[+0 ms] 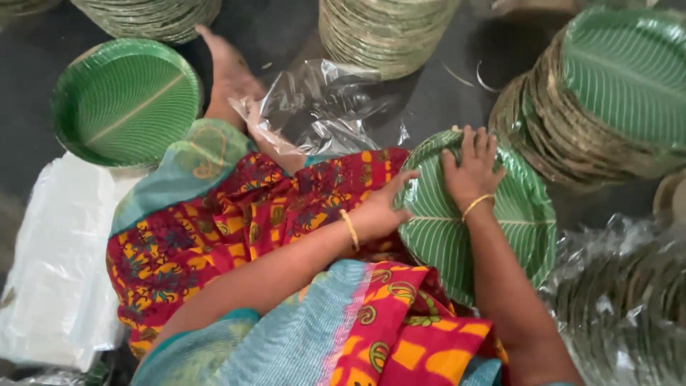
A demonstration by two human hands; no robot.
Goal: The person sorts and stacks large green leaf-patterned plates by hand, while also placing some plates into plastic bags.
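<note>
I see both hands lie flat, fingers released, left hand (379, 211) and right hand (471, 171), on the green leaf-pattern paper plate (518, 221) at the centre right, which may slide off the lap because nothing grips it.

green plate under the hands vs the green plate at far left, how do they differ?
The held plate has both the left hand and right hand on it; the lone plate is untouched. The held plate is partly hidden by arms and cloth; the lone plate shows whole, on the dark floor. Both are round, green and leaf-veined.
</note>
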